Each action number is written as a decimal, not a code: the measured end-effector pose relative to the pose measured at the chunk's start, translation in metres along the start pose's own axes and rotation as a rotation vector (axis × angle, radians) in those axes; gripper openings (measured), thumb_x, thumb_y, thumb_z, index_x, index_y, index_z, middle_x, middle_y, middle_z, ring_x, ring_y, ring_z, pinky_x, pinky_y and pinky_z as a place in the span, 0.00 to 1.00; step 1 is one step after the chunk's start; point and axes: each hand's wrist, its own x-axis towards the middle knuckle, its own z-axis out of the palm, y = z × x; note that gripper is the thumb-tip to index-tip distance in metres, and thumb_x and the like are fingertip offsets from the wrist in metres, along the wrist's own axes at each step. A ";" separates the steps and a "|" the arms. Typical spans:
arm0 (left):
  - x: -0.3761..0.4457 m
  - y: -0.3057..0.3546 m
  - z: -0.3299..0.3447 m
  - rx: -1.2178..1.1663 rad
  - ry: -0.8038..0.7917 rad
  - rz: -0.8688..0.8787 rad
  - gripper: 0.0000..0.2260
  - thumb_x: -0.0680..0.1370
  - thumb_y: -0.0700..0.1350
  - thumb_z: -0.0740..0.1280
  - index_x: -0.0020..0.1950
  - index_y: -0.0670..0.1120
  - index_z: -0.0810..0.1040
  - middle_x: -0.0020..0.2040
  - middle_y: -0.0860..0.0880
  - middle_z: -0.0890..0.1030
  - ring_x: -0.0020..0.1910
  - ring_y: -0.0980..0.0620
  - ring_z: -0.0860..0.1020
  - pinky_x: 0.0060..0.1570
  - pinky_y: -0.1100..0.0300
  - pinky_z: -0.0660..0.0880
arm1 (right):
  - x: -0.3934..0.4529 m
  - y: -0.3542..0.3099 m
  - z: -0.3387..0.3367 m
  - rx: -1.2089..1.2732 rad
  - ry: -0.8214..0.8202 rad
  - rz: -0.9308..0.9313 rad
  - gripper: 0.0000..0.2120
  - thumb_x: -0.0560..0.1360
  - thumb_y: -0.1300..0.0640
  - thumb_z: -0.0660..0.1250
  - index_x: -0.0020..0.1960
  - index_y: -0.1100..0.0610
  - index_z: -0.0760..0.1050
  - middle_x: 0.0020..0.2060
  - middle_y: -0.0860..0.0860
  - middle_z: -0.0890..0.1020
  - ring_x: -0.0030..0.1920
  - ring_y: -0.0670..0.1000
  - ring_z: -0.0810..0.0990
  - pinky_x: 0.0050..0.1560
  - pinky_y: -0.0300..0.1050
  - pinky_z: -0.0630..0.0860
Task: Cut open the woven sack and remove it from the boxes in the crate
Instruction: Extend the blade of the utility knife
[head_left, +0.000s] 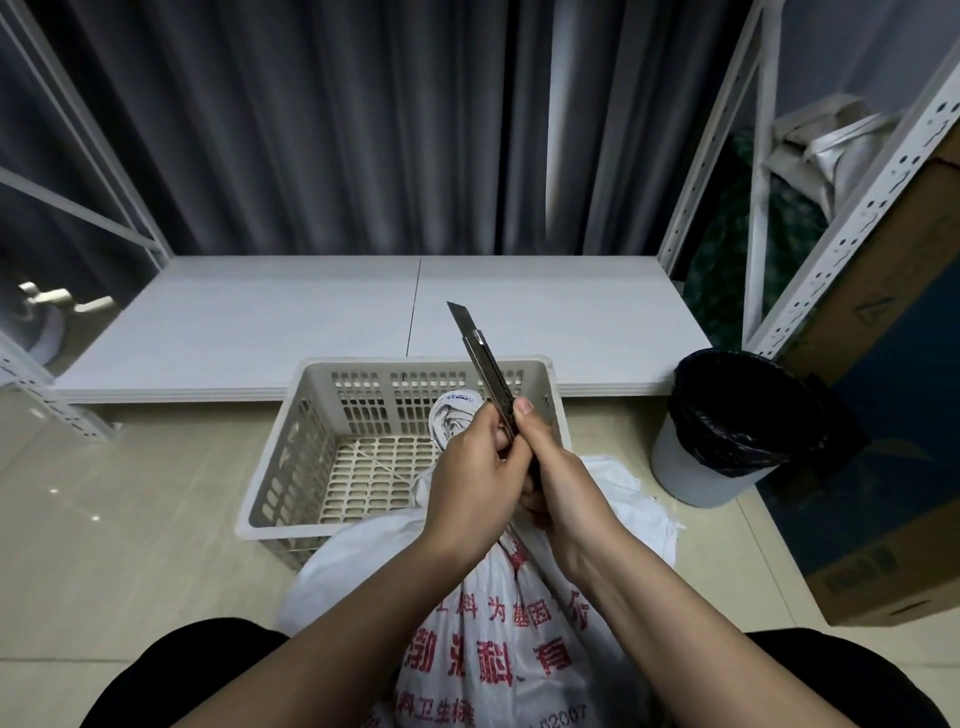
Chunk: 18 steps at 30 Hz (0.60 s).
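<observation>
Knife readied, cutting not yet begun, judging by the sack (498, 649), which shows no slit anywhere in view. Next move likely calls for lowering the blade to the gathered neck or the taut side of the sack and slicing shallow, so as to spare whatever lies inside.

White woven stuff, printed in red characters, bulging and creased; lying partly over the near rim of the crate (291, 457) and partly on the floor between the knees, with a twisted end poking up inside the crate behind the hands. Boxes not visible; presumably wrapped inside.

Held above the sack, a knife (480, 358), slim metal snap-off type, blade extended and pointing up and away. Right hand (545, 467) wrapped round the handle, thumb laid along it. Left hand (470, 473) curled against the handle's lower part, fingers pinching it, perhaps working the slider; cannot tell for sure.

Beyond the crate, a low white shelf (311, 322) before dark curtains (311, 130). To the right, a bin (727, 431) lined in black, then a cardboard box (883, 415).
</observation>
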 end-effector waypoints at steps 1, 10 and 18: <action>0.000 0.000 0.000 -0.003 -0.004 -0.005 0.08 0.77 0.51 0.62 0.43 0.47 0.69 0.34 0.46 0.82 0.35 0.47 0.82 0.37 0.43 0.77 | 0.001 0.001 0.000 -0.010 -0.008 0.009 0.21 0.75 0.38 0.61 0.32 0.51 0.76 0.23 0.47 0.64 0.22 0.43 0.63 0.24 0.34 0.60; 0.009 0.011 -0.023 -0.406 -0.409 -0.164 0.13 0.81 0.35 0.58 0.64 0.45 0.69 0.56 0.40 0.73 0.28 0.59 0.76 0.33 0.64 0.78 | 0.013 -0.008 -0.012 0.081 -0.195 0.018 0.14 0.81 0.50 0.57 0.44 0.55 0.76 0.35 0.56 0.74 0.25 0.47 0.68 0.23 0.37 0.64; 0.010 0.007 -0.022 -0.358 -0.430 -0.260 0.20 0.76 0.29 0.62 0.66 0.40 0.63 0.52 0.44 0.75 0.37 0.56 0.78 0.33 0.64 0.78 | 0.017 0.003 -0.009 0.022 -0.186 0.044 0.13 0.81 0.52 0.55 0.48 0.58 0.76 0.35 0.53 0.79 0.32 0.49 0.71 0.29 0.40 0.63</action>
